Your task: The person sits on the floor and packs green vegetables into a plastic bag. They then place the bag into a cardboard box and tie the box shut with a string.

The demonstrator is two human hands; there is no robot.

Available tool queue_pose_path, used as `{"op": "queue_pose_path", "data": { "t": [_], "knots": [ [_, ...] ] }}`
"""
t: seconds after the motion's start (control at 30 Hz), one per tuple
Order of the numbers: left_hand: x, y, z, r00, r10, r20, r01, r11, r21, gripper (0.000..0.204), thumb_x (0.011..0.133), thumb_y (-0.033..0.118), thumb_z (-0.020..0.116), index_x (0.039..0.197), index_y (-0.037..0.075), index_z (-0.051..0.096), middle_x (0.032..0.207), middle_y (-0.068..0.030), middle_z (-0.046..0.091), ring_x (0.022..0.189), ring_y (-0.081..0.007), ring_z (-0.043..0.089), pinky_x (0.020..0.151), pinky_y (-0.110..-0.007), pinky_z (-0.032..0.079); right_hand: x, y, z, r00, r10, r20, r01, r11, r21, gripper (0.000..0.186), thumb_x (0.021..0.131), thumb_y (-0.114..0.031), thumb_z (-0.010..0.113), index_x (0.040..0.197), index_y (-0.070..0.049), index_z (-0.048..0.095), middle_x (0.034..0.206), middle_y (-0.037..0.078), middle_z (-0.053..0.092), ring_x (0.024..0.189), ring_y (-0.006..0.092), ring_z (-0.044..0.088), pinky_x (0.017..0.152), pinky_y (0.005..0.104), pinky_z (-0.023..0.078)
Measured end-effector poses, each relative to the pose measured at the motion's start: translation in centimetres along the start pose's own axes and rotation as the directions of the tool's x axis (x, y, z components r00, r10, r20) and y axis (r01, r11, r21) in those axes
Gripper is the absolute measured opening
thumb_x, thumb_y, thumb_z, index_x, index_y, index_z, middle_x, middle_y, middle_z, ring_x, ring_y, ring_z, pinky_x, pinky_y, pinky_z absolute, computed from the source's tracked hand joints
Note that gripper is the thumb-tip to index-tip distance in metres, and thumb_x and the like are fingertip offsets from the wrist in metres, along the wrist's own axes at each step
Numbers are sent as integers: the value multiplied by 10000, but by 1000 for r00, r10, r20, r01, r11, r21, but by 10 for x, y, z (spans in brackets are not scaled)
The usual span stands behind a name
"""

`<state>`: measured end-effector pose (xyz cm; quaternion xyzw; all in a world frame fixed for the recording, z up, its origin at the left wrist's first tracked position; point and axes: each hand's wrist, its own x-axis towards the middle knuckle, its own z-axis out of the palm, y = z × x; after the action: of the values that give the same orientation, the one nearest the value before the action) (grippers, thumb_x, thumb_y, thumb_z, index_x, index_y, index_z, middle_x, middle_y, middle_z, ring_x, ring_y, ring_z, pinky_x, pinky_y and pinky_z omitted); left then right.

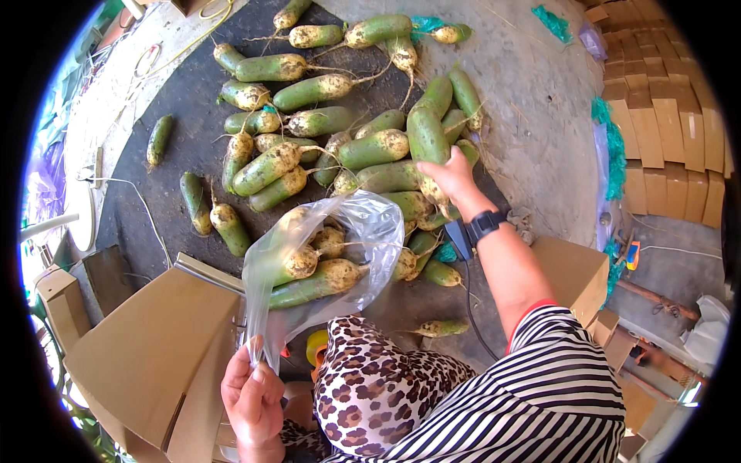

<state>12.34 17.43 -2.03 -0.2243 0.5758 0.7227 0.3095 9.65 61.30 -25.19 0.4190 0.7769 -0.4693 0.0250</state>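
Observation:
My left hand [253, 397], low in the view, pinches the gathered edge of a clear plastic bag [378, 220]. The bag hangs away from it, its wide end spread over several radishes; whether any lie inside I cannot tell. Reaching forward, my right hand [450, 179] is closed round the lower end of a long green radish [427, 133] with a soil-smeared pale root end. Other green radishes [312, 91] lie heaped around it on a dark mat [185, 127]. A dark device with a blue-grey face [458, 238] and black cord sits beside my right wrist.
An opened cardboard box [154, 347] stands at the left, and another cardboard flap [567, 274] at the right. Stacked folded cartons [664, 116] fill the far right. Green plastic scraps [610, 154] lie along the concrete floor. A white cable [143, 204] crosses the mat's left part.

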Motion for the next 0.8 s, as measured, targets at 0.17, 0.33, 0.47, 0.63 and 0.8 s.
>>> {"op": "queue_pose_path", "data": {
  "t": [0.17, 0.33, 0.47, 0.63, 0.8],
  "knots": [
    [-4, -1, -3, 1000, 3, -16, -3, 1000, 17, 430, 888, 97, 528, 1281, -76, 502, 621, 35, 420, 476, -49, 354, 437, -202, 284, -72, -36, -19, 749, -654, -107, 531, 688, -495, 728, 597, -167, 840, 1233, -52, 504, 1199, 154, 601, 1131, 308, 566, 936, 422, 422],
    [-2, -3, 0, 1000, 13, -15, -13, 1000, -8, 428, 888, 94, 529, 1283, -71, 505, 618, 38, 418, 470, -50, 350, 434, -206, 282, -98, -47, -36, 451, -892, 0, 760, 385, -525, 761, 515, 18, 739, 1227, -116, 507, 1248, 67, 576, 1212, 275, 512, 982, 435, 325],
    [-2, -1, -6, 999, -4, -36, 2, 998, -61, 433, 889, 101, 537, 1286, -70, 503, 617, 39, 407, 476, -51, 338, 441, -202, 279, -111, -53, -42, 439, -893, 100, 793, 332, -511, 715, 542, 2, 751, 1210, -108, 523, 1240, 72, 583, 1199, 279, 520, 976, 432, 336],
    [8, 12, -1, 999, 8, -36, -13, 990, -138, 430, 909, 123, 509, 1292, -72, 494, 656, 41, 389, 509, -52, 328, 474, -193, 259, -140, -81, -30, 614, -779, 125, 772, 560, -303, 702, 556, -54, 804, 1207, -74, 539, 1140, 113, 611, 1070, 311, 563, 929, 415, 409],
    [20, 23, 0, 1000, -14, -4, 13, 974, -228, 363, 939, 90, 498, 1282, -23, 529, 659, 48, 404, 537, -44, 321, 510, -212, 267, -167, -125, -8, 474, -586, 657, 846, 510, -155, 708, 578, -192, 756, 1246, -78, 552, 1109, 98, 634, 1018, 274, 578, 888, 371, 416]
  ]
}}
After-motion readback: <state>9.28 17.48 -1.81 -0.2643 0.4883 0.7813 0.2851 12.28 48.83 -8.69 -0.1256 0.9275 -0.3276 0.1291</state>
